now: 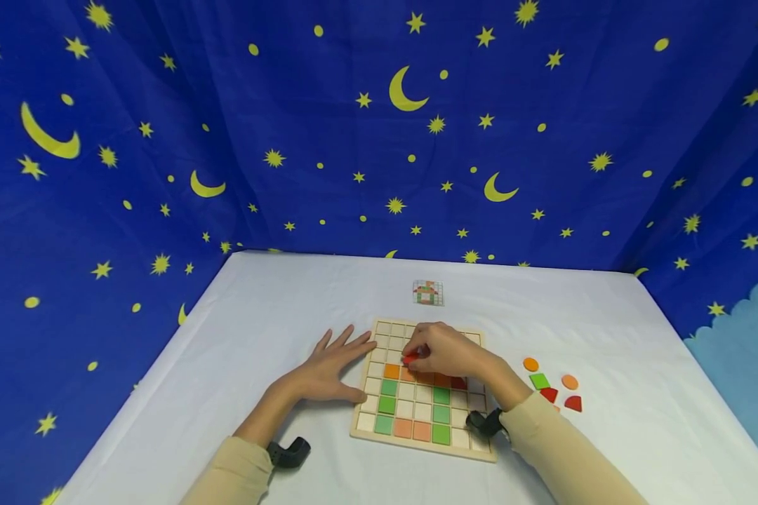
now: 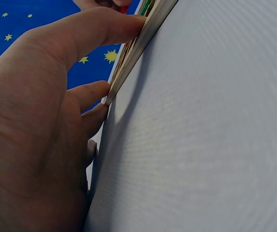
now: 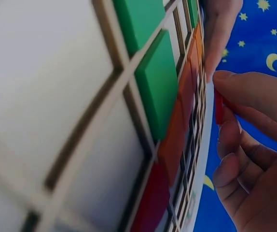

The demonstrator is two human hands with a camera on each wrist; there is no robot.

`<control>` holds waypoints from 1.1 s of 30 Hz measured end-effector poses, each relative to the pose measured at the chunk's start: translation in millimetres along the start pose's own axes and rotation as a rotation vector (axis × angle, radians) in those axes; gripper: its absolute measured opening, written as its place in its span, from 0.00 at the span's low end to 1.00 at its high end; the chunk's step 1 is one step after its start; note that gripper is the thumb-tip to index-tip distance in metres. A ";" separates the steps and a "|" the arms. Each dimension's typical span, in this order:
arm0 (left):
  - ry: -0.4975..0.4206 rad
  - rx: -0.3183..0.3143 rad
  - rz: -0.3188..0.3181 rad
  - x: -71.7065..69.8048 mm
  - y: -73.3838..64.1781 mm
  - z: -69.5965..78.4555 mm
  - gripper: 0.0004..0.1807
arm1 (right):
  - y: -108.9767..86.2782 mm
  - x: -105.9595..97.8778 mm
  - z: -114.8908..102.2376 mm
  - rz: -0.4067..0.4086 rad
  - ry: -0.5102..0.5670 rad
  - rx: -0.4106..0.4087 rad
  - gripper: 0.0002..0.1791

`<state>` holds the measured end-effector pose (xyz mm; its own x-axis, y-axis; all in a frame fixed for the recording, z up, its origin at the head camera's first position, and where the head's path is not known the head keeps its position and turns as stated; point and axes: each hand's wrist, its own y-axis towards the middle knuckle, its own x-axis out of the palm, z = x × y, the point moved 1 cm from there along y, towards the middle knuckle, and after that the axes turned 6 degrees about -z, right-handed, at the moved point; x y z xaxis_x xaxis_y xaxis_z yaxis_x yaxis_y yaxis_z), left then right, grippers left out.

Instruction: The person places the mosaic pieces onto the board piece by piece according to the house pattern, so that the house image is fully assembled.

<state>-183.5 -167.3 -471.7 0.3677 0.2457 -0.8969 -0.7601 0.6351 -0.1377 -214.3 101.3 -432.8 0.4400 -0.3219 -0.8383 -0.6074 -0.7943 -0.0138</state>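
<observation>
A wooden grid board (image 1: 423, 447) lies on the white table with colored tiles set in its squares. My left hand (image 1: 328, 372) has its fingers spread, with fingertips and thumb at the board's left edge. Between thumb and fingers my right hand (image 1: 445, 351) pinches a small red tile (image 3: 219, 107), over the upper middle of the board. Below it runs a row of orange tiles (image 1: 392, 371), with a red tile (image 1: 458, 383) at its right end. Green tiles (image 1: 387, 405) form two columns, and salmon tiles (image 1: 403, 428) sit between them at the bottom.
Behind the board lies a small pattern card (image 1: 428, 292). To the right are loose pieces: an orange disc (image 1: 530, 365), a paler disc (image 1: 570, 382), a green tile (image 1: 540, 381) and red quarter-circles (image 1: 573, 403). A blue star-patterned curtain (image 1: 328, 126) encloses the table.
</observation>
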 end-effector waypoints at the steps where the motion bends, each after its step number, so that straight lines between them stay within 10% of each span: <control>1: -0.001 0.000 0.001 0.3 -0.3 0.0 0.52 | 1.8 0.6 -1.5 -0.003 -0.006 -0.001 0.08; 33: -0.026 0.012 -0.009 -1.8 -2.4 -2.1 0.53 | 50.3 25.9 -35.1 -0.078 -0.135 -0.033 0.11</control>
<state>-183.4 -170.8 -470.7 0.3885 0.2588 -0.8844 -0.7502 0.6461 -0.1405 -210.2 34.9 -436.1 0.3904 -0.1884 -0.9012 -0.5519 -0.8314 -0.0653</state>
